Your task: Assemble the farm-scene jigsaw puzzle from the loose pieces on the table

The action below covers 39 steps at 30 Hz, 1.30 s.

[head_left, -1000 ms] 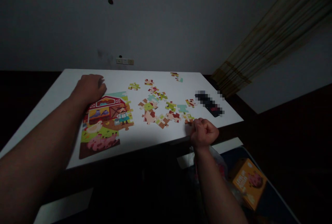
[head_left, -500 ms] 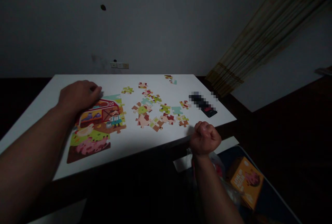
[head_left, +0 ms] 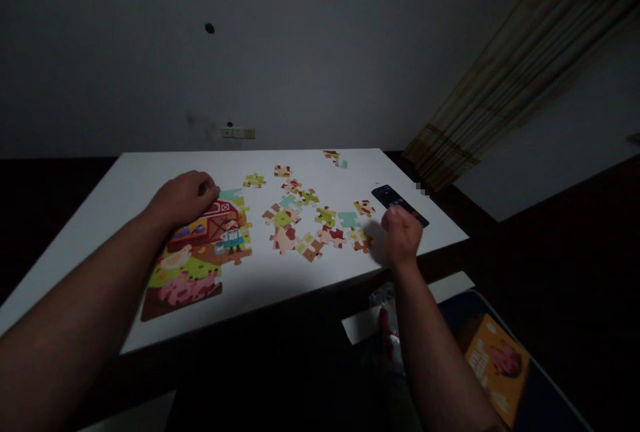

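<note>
My left hand lies over the upper left of a partly joined farm jigsaw puzzle, its fingers curled and their undersides hidden. The joined part shows a red barn, a farmer, a hen and a pink pig. My right hand is closed in a fist over the table's front right edge, just in front of a black phone. The fist hides part of the phone; no object shows in it. Between my hands lie several loose puzzle pieces, some overlapping. A light blue piece is among those nearest my right hand.
The white table stands before a grey wall with sockets. Two pieces lie near its back edge. Below right are an orange puzzle box and a clear plastic bag. A curtain hangs at the right.
My right fist has risen from below the table edge to beside the phone, covering part of it. My left hand stays at the joined puzzle. The whole view has shifted slightly.
</note>
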Each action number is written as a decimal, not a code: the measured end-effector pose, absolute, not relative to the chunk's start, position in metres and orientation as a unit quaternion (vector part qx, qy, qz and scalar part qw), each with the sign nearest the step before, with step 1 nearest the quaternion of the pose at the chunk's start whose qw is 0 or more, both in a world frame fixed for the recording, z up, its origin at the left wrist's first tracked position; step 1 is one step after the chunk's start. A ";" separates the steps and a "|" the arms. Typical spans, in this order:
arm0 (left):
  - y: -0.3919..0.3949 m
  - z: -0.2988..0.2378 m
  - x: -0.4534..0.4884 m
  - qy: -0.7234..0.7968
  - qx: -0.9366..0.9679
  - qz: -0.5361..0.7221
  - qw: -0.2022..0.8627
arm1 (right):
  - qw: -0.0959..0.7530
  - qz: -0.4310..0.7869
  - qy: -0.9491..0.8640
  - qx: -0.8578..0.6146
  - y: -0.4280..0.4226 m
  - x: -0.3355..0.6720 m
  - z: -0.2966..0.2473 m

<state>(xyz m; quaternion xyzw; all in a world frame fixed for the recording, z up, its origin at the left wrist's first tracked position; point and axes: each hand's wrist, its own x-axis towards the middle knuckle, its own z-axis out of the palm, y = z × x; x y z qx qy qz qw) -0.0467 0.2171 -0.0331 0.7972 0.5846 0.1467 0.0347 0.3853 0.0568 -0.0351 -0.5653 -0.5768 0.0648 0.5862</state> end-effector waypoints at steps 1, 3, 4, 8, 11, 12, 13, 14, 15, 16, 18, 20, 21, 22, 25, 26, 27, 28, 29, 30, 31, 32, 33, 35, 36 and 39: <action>0.216 -0.033 -0.046 0.585 0.797 0.147 0.037 | 0.548 0.078 -0.591 -0.587 0.060 0.386 -0.038; 0.216 -0.033 -0.044 0.591 0.792 0.147 0.040 | 0.487 0.108 -0.613 -0.612 0.062 0.385 -0.042; 0.215 -0.032 -0.044 0.595 0.790 0.143 0.042 | 0.465 0.117 -0.622 -0.619 0.063 0.383 -0.042; 0.214 -0.029 -0.042 0.592 0.796 0.122 0.042 | 0.404 0.114 -0.653 -0.630 0.058 0.375 -0.035; 0.214 -0.028 -0.042 0.590 0.798 0.118 0.037 | 0.381 0.109 -0.657 -0.641 0.055 0.372 -0.032; 0.214 -0.028 -0.043 0.591 0.797 0.118 0.035 | 0.378 0.109 -0.657 -0.644 0.054 0.372 -0.032; 0.215 -0.028 -0.043 0.592 0.796 0.117 0.035 | 0.375 0.110 -0.657 -0.645 0.054 0.373 -0.032; 0.215 -0.028 -0.043 0.594 0.796 0.117 0.034 | 0.372 0.111 -0.657 -0.646 0.054 0.374 -0.032; 0.216 -0.029 -0.043 0.594 0.795 0.116 0.034 | 0.369 0.113 -0.658 -0.646 0.054 0.374 -0.033; 0.216 -0.029 -0.043 0.594 0.795 0.117 0.034 | 0.366 0.113 -0.659 -0.647 0.055 0.375 -0.033; 0.216 -0.029 -0.044 0.590 0.798 0.121 0.032 | 0.361 0.112 -0.662 -0.648 0.055 0.375 -0.033; 0.215 -0.028 -0.043 0.584 0.801 0.126 0.030 | 0.357 0.109 -0.664 -0.648 0.056 0.375 -0.033; 0.214 -0.028 -0.043 0.583 0.801 0.129 0.029 | 0.353 0.110 -0.666 -0.648 0.056 0.374 -0.033; 0.213 -0.027 -0.043 0.584 0.801 0.131 0.027 | 0.348 0.111 -0.668 -0.648 0.056 0.374 -0.032; 0.211 -0.027 -0.043 0.590 0.796 0.134 0.024 | 0.334 0.115 -0.675 -0.648 0.056 0.372 -0.031; 0.210 -0.027 -0.043 0.590 0.796 0.134 0.023 | 0.334 0.114 -0.675 -0.648 0.056 0.372 -0.031; 0.210 -0.027 -0.043 0.590 0.796 0.133 0.023 | 0.336 0.111 -0.673 -0.649 0.055 0.371 -0.031; 0.210 -0.027 -0.043 0.588 0.797 0.133 0.022 | 0.339 0.108 -0.670 -0.651 0.055 0.371 -0.031; 0.210 -0.027 -0.043 0.587 0.798 0.133 0.021 | 0.343 0.104 -0.667 -0.654 0.055 0.371 -0.031; 0.209 -0.027 -0.043 0.586 0.799 0.134 0.018 | 0.346 0.101 -0.663 -0.656 0.055 0.371 -0.031; 0.209 -0.028 -0.043 0.585 0.800 0.134 0.016 | 0.349 0.099 -0.660 -0.658 0.055 0.371 -0.031; 0.209 -0.028 -0.043 0.585 0.800 0.135 0.014 | 0.352 0.098 -0.658 -0.659 0.055 0.370 -0.030; 0.209 -0.028 -0.043 0.586 0.799 0.136 0.012 | 0.355 0.099 -0.656 -0.659 0.055 0.370 -0.030; 0.209 -0.028 -0.043 0.589 0.796 0.137 0.012 | 0.363 0.105 -0.651 -0.658 0.055 0.370 -0.029; 0.209 -0.028 -0.043 0.590 0.796 0.138 0.014 | 0.368 0.108 -0.648 -0.658 0.055 0.371 -0.029; 0.208 -0.027 -0.042 0.586 0.798 0.140 0.021 | 0.373 0.111 -0.644 -0.658 0.054 0.372 -0.029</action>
